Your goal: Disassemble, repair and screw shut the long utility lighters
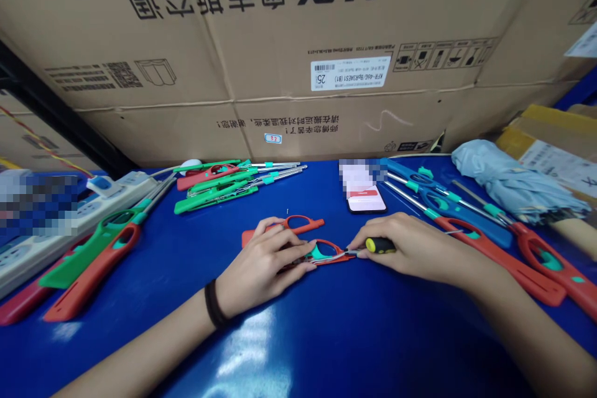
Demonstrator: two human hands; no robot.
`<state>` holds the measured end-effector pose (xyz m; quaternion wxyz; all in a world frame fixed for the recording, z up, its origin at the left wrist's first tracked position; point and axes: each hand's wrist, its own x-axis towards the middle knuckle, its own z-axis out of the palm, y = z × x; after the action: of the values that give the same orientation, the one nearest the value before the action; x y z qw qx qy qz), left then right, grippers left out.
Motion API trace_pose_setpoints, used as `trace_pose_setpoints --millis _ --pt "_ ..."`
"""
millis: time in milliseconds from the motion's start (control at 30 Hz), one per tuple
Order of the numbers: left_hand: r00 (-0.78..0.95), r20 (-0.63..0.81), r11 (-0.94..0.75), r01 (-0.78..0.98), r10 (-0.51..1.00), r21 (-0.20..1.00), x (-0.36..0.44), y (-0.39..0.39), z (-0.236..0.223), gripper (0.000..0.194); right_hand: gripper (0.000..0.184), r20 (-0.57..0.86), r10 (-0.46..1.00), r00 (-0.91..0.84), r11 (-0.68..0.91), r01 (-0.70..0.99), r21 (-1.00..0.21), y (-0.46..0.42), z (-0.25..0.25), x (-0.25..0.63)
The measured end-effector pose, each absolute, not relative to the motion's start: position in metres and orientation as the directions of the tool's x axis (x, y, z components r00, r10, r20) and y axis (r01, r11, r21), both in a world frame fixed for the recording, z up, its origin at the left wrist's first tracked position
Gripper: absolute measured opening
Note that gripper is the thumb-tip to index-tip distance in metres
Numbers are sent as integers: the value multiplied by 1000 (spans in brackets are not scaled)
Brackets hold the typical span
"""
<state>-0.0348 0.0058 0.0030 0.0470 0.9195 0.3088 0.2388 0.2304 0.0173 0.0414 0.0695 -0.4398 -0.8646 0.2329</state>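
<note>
Slightly below the frame's centre, the left hand (263, 258) grips a red lighter (321, 252) with bent fingers. To its right, the right hand (408, 245) clasps a screwdriver (380, 245), fingertips at the lighter's right end.

The person is wearing a dark, close-fitting band (213, 305) around the left wrist (229, 298). The left forearm (149, 345), right forearm (504, 305), left hand (261, 260) and right hand (413, 245) are showing bare.
</note>
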Motion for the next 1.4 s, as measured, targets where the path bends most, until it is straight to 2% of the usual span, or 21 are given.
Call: trace_pose_setpoints --millis 267,633,933,1167,1400 --pt "743 466 -858 509 480 72 -38 10 4 26 20 -84 806 -586 485 736 -472 17 42 231" --pt "763 446 -866 496 468 61 -39 10 7 24 22 -126 816 -564 468 773 -428 16 46 227" --pt "762 452 -865 499 463 45 -39 10 6 25 23 -70 805 -590 524 760 -385 17 42 226" --pt "754 441 -855 515 487 63 -38 9 5 23 22 -46 756 -653 621 737 -264 11 44 220" --pt "750 425 -848 523 507 90 -38 9 6 24 26 -97 734 -672 659 740 -132 8 45 212"
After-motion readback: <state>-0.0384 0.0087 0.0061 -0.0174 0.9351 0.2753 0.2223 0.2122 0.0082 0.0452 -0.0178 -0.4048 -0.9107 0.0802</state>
